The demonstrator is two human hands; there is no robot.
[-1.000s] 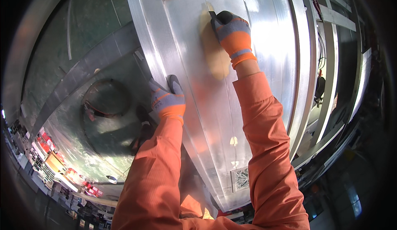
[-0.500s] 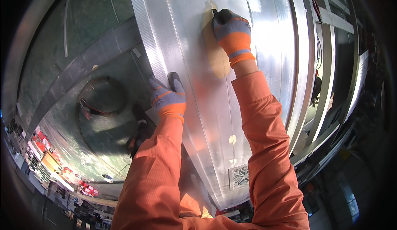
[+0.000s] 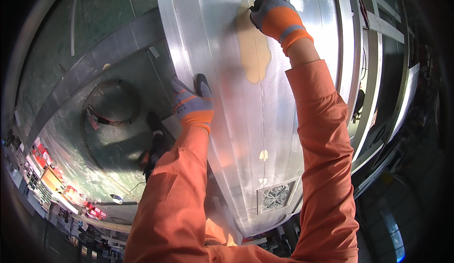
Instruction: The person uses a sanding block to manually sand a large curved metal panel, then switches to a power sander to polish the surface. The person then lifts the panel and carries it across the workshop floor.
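Observation:
A silvery metal door-like panel (image 3: pixel 231 121) with a raised frame lies before me. My left hand (image 3: pixel 193 101), in a grey and orange glove, grips its left edge with the thumb on top and the fingers over the side. On the panel's far half is a long tan, smooth-looking patch (image 3: pixel 255 57). My right hand (image 3: pixel 276 17), gloved alike, is closed at the upper right of this patch. A small dark tip shows at its fingertips; the rest of what it holds is hidden in the glove.
A square ornamental grille (image 3: pixel 276 197) and a small tan spot (image 3: pixel 263 155) are on the panel's near end. Right of it stands a pale metal framework (image 3: pixel 376 83). A cable coil (image 3: pixel 111 102) and a long curved strip (image 3: pixel 94 69) lie at left. Red boxes (image 3: pixel 97 212) stand lower left.
My right hand has moved right and slightly away from me, turning at the wrist and baring more of the tan patch. The left hand keeps its hold; the view has shifted slightly.

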